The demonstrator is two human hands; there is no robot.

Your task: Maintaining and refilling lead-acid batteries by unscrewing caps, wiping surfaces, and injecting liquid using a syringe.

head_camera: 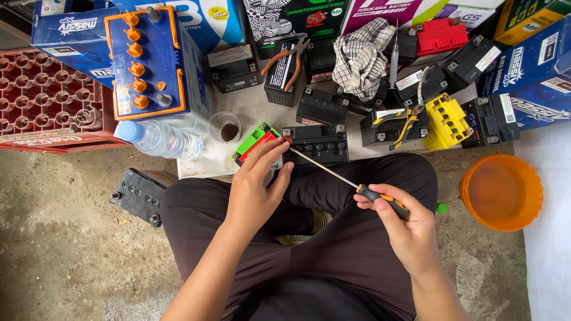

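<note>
Boxes in blue, black and pink stand behind the small batteries while my right hand squeezes a screwdriver with its tip at the black battery, and my left hand touches the green one.

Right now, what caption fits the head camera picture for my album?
Right hand aims a long screwdriver at a small black battery; left hand steadies it.

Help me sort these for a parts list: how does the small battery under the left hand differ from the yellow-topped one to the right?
The small battery has a green and red top; the yellow-topped battery is all yellow on top. The left hand touches the first; pliers lie beside the second, untouched. Both sit on the pale board.
</note>
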